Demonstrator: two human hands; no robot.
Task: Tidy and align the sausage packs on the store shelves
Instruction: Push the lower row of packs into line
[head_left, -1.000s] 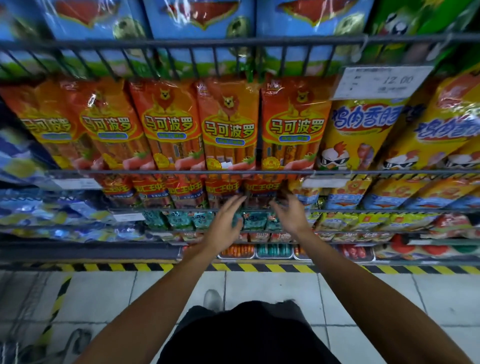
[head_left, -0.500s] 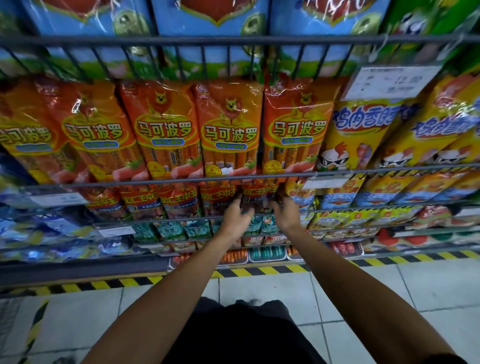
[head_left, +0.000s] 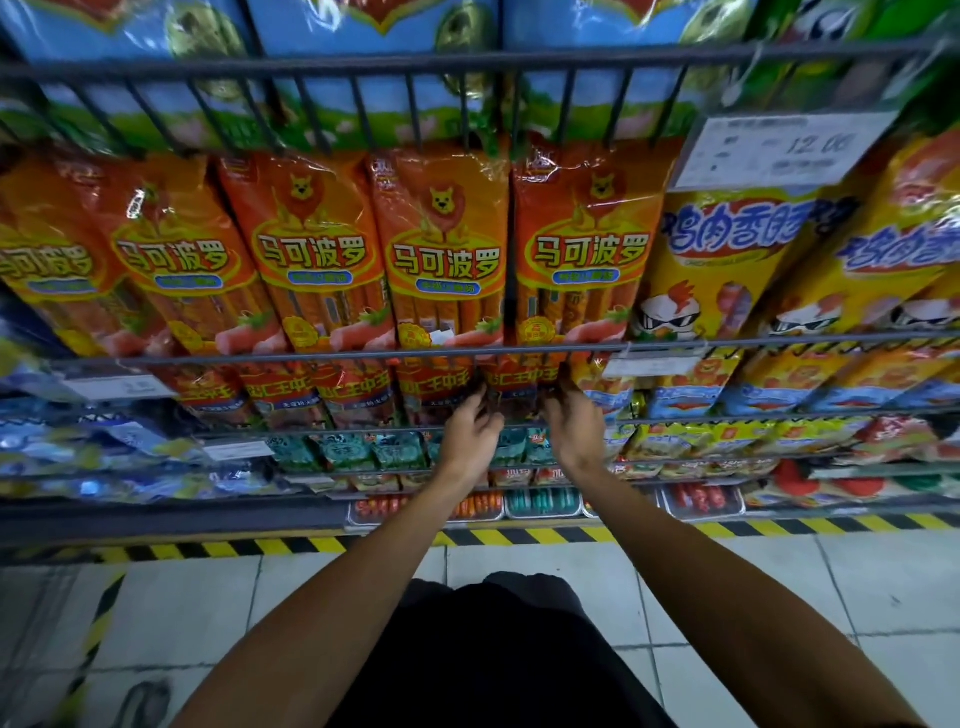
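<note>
Both hands reach a red sausage pack on the lower wire shelf

Under the row of orange sausage packs (head_left: 447, 260), the left hand (head_left: 470, 434) and right hand (head_left: 574, 423) flank one red sausage pack (head_left: 514, 397) standing behind the shelf rail (head_left: 311, 358); fingers of both curl onto its side edges, tips partly hidden, so how firmly they pinch it cannot be told. Yellow packs (head_left: 722, 270) stand right of the orange row
</note>
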